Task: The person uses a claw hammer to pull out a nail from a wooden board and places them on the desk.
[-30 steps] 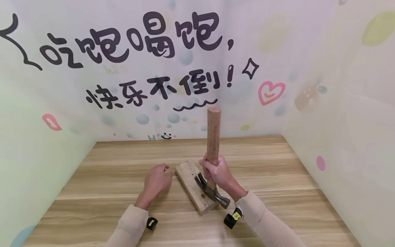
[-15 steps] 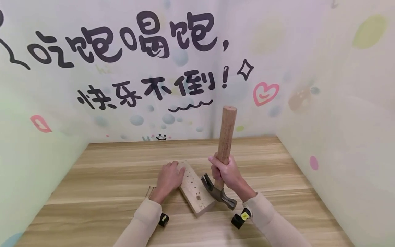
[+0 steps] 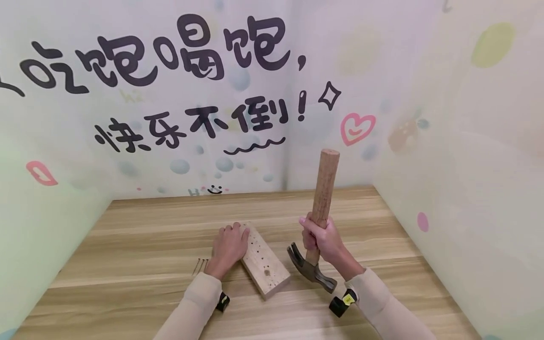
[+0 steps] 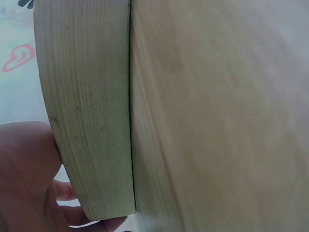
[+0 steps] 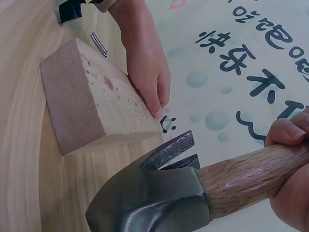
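Note:
A wooden block (image 3: 264, 264) with many small holes and dark marks along its top lies at an angle on the table. My left hand (image 3: 229, 246) holds its far left end, thumb on the top and fingers round the end, as the left wrist view also shows. To the right of the block, my right hand (image 3: 325, 240) grips the wooden handle of a claw hammer (image 3: 326, 189). The handle points up and the steel head (image 5: 154, 193) hangs below the fist, apart from the block. Several nails (image 3: 200, 266) lie together left of my left hand.
The wood-grained table (image 3: 161, 226) is enclosed by pale printed walls at the back (image 3: 272, 160), left and right. Black wrist cameras sit at both cuffs, the right one (image 3: 340, 304) close to the tabletop.
My left hand has moved onto the far end of the block and taken hold of it. The hammer has moved right, away from the block. The nails have come into view.

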Demonstrator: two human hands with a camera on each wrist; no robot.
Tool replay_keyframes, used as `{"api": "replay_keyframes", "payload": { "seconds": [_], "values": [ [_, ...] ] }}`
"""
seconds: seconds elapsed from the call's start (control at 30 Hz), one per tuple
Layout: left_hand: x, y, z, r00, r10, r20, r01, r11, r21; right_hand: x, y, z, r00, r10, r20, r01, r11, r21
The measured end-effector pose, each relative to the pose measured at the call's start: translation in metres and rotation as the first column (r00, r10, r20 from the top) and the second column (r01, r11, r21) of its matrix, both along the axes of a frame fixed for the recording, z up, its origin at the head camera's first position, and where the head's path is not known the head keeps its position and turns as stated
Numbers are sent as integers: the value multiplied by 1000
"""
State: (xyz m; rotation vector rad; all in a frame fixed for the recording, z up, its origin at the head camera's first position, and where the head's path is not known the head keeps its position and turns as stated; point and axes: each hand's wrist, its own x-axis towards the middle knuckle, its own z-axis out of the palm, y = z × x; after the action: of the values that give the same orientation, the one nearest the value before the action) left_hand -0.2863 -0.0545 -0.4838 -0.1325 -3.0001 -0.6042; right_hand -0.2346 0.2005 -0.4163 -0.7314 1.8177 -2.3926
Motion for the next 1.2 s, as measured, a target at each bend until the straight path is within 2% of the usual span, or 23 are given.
{"api": "replay_keyframes", "payload": {
  "seconds": [0.37, 0.7, 0.87, 1.1, 1.2],
  "values": [
    [0, -1, 3, 1000, -1, 26, 2, 999, -37, -3, 12, -19, 995, 13, 96, -12, 1000, -13],
    [-1, 1, 0, 1000, 0, 29, 2, 999, -50, -7, 24, -30, 986, 33, 162, -20, 997, -80],
    [0, 0, 2, 999, 5, 49, -2, 999, -49, -13, 30, -32, 974, 39, 221, -22, 997, -80],
    [1, 1, 4, 999, 0, 50, 3, 999, -54, -27, 38, -36, 956, 92, 278, -70, 994, -89],
    [1, 1, 3, 999, 1, 55, 2, 999, -54, -32, 40, -39, 946, 76, 316, -58, 996, -65]
  ]
}}
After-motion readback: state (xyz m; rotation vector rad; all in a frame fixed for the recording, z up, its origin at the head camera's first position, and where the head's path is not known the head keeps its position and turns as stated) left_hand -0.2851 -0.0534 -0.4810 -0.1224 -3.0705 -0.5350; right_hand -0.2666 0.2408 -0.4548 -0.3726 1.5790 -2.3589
